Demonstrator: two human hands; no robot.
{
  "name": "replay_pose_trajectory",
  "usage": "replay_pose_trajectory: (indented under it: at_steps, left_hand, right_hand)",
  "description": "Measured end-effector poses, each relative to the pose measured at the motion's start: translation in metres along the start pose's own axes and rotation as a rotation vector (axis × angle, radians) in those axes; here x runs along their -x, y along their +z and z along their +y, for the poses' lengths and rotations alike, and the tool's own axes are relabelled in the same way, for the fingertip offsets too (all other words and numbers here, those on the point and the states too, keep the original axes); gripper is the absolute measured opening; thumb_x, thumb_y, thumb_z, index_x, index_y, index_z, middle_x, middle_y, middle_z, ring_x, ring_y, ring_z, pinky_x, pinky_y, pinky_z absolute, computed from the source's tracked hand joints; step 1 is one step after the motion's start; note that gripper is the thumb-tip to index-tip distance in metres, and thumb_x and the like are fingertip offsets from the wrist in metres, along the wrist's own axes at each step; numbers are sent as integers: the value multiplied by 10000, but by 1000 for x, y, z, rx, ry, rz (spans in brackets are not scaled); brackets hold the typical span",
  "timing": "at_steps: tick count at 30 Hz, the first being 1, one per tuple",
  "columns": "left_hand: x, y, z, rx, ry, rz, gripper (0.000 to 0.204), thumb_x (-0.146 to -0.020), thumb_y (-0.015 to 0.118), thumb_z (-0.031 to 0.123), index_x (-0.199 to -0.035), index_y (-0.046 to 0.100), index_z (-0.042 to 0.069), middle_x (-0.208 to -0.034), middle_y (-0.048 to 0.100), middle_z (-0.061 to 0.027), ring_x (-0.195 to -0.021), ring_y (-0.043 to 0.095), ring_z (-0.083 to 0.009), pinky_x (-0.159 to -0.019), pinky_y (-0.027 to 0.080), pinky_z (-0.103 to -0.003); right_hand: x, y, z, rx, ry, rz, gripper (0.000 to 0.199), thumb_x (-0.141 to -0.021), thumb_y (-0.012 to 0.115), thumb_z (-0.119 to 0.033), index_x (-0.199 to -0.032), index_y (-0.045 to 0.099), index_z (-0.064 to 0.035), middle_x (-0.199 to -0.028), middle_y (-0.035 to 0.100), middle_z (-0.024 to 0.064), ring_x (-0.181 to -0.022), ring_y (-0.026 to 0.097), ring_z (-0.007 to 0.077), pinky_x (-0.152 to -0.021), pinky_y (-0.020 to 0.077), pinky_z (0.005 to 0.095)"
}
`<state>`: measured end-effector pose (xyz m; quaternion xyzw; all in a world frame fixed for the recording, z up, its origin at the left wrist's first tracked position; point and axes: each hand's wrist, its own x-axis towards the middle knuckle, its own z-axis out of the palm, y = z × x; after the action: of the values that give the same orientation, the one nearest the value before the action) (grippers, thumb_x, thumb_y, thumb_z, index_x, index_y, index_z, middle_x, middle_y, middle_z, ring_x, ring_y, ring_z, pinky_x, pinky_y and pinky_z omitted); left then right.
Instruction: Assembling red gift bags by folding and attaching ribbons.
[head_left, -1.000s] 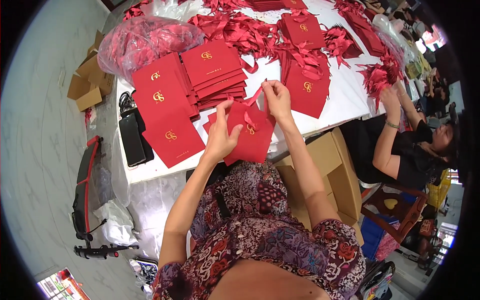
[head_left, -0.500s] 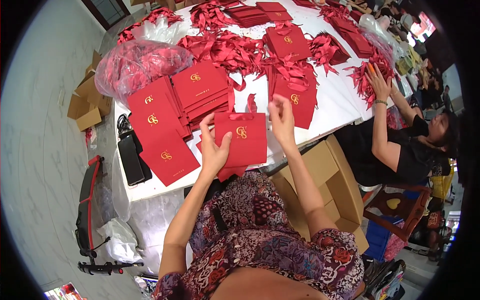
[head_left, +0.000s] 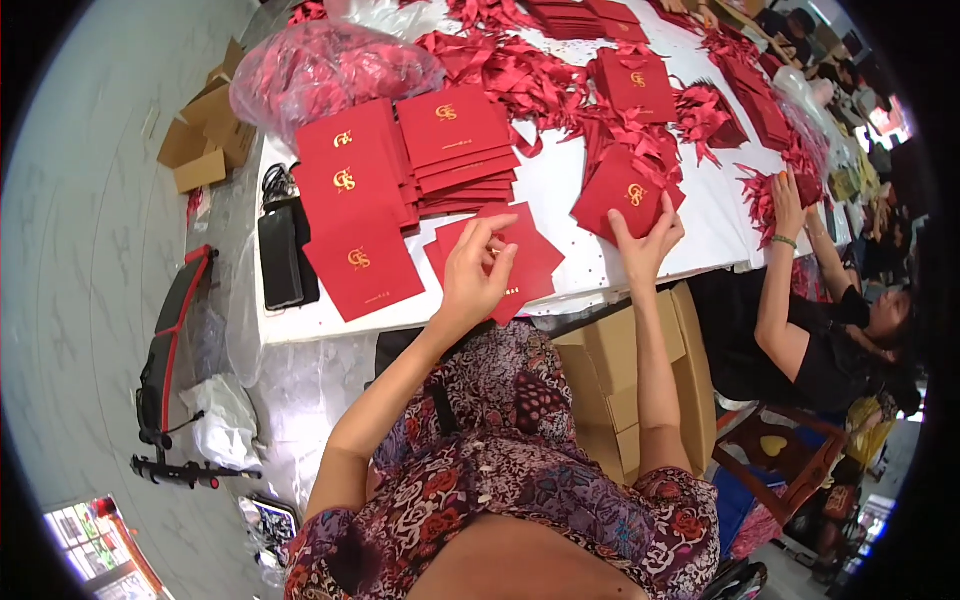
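Note:
My right hand (head_left: 648,243) grips a small red gift bag (head_left: 622,186) by its near edge, thumb on its gold-printed front. That bag lies on a pile of similar bags with red ribbon handles (head_left: 648,143). My left hand (head_left: 478,270) hovers with fingers loosely curled and thumb apart, nothing visible in it. Beneath it, a few flat red bags (head_left: 535,262) lie fanned near the table's front edge. To the left are two neat stacks, a spread stack of red bags (head_left: 372,222) and a taller stack of red bags (head_left: 455,125).
A black phone-like case (head_left: 283,258) lies at the table's left edge. A clear plastic sack (head_left: 335,80) of red items stands behind the stacks. An open cardboard box (head_left: 620,370) sits below the table edge by my right arm. A co-worker (head_left: 800,320) handles ribbons at right.
The bag with a ribbon handle has moved from my left hand to the right-hand pile, where my right hand holds it. My left hand has let go. The view has shifted.

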<state>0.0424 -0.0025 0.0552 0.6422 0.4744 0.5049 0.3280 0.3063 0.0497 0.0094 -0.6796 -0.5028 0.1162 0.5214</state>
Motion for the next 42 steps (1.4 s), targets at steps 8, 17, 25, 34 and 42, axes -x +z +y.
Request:
replay_pose_trajectory:
  at_steps: [8,17,25,34,42]
  left_hand:
    - [24,-91,-26,-422,101,238,294,-872,658,-6,-1157,664,66,-1141,638,-121,-951,638,-247,-802,519,-329]
    - [39,-155,-50,-976,30,316,656,-769,811,237,-1352,554,81,-1362,501,-181,-1263,425,-369,-1063,316,-490]
    - [43,-159,-51,-1042,-4,301,714,-699,868,289,-1314,560,99,-1322,515,-140,-1252,428,-350,-1044,321,-472]
    - [34,-165,-33,-1015,83,366,292,-787,787,164,-1023,631,89,-1034,595,-86,-1029,502,-302,-893,351,-424]
    - [40,-180,-5,-892,16,305,36,-890,631,96,-920,617,83,-888,598,-31,-926,512,-243,-909,318,-394]
  right_hand:
    - [15,28,19,511,-295,-54,770,-869,704,-195,-1539,335,-99,-1539,214,311,-1448,136,519,-1154,143,637]
    - [-15,34,27,605,-315,39,665,-901,610,-74,-1518,364,-96,-1524,288,279,-1441,184,503,-1166,138,615]
    - [3,63,-21,272,-555,-48,360,-859,618,-10,-1216,599,-50,-1204,535,180,-1135,486,374,-972,380,489]
    - [-37,145,-40,348,-412,-335,349,-860,703,-109,-1174,588,-7,-1065,533,200,-994,565,390,-832,482,481]
    - [-13,88,-55,87,-421,-243,254,-912,691,-220,-841,633,16,-841,554,136,-756,556,303,-677,458,404]
